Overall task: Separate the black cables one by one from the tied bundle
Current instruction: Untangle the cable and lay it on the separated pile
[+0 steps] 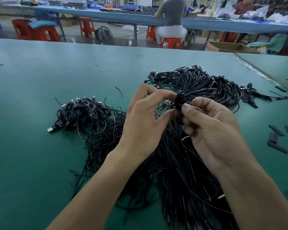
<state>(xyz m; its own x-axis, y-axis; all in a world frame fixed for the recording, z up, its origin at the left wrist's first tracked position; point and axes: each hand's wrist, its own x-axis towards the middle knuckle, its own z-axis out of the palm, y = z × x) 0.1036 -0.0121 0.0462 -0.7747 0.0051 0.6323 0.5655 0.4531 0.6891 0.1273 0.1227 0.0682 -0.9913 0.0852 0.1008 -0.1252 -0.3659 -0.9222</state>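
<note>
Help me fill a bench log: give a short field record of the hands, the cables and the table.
left hand: pinches the knot
right hand: grips the same knot
bundle: black cables, gathered at the knot, ends fanning toward the camera
left pile: looped cables with plugs, on the table
far pile: more cables behind the hands
strips: short, black, on the table's right

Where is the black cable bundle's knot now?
In the head view the knot sits centre frame, pinched between the left hand and right hand, above the green table.
</note>
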